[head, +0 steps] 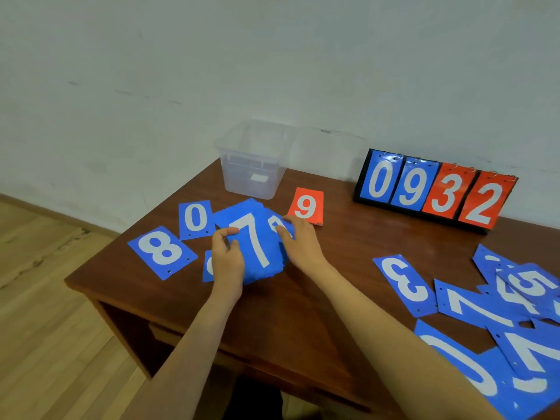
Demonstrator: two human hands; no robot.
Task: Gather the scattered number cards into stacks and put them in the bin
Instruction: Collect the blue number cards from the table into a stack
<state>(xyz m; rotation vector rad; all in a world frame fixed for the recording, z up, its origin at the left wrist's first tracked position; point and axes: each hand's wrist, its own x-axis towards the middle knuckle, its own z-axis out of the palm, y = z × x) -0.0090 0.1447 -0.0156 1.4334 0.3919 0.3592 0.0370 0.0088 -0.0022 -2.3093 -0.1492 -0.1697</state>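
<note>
Both hands clamp a stack of blue cards [257, 237] mid-table: left hand [227, 259] pinches the stack's left edge with the thumb on top, and right hand [298, 241] has its fingers curled over the right edge. The top card reads a white "7"; a second digit peeks out at the right, unreadable under the fingers. Lying flat left of the stack are a blue "0" card [195, 219] and a blue "8" card [162, 253], with a red "9" card [306, 206] just far-right of it. Another blue card [207, 266] is mostly hidden by the left hand. A clear plastic bin [251, 165], rectangular, stands just beyond the stack; its small white label is illegible. The ring-bound scoreboard [436, 192] at far right shows blue 0 9, red 3 2. At near right is a loose heap of blue cards [472, 304]: "3", "7", "5" read, the rest overlap or are cut off by the frame. The cards are thin rectangles with punched holes. The table [333, 268] is glossy dark wood.
</note>
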